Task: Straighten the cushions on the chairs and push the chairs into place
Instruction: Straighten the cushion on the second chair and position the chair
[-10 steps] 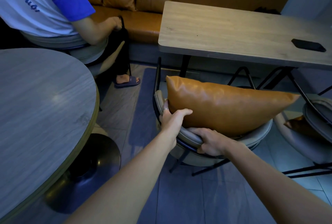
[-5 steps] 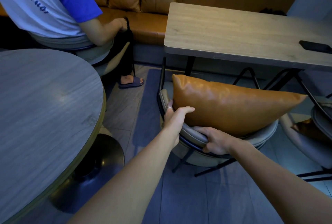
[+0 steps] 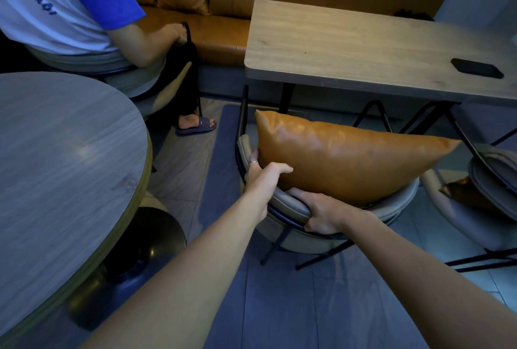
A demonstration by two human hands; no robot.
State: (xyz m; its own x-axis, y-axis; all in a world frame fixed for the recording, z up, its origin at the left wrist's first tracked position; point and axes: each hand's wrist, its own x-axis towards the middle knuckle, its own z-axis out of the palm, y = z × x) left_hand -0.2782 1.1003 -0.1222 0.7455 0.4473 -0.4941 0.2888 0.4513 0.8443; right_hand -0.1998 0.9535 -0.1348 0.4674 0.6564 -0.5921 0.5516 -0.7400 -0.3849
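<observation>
A tan leather cushion stands on edge on a grey padded chair with black metal legs, tucked partly under the rectangular wooden table. My left hand grips the left part of the chair's curved backrest, thumb lying against the cushion. My right hand is closed over the backrest rim just below the cushion. A second grey chair stands at the right, with another tan cushion partly hidden on its seat.
A round grey table on a dark pedestal fills the left. A person in a white and blue shirt sits at upper left, sandalled foot on the floor. A tan bench runs behind. A black phone lies on the wooden table.
The chair with its cushion has shifted slightly forward toward the wooden table, both hands keeping their grip on the backrest.
</observation>
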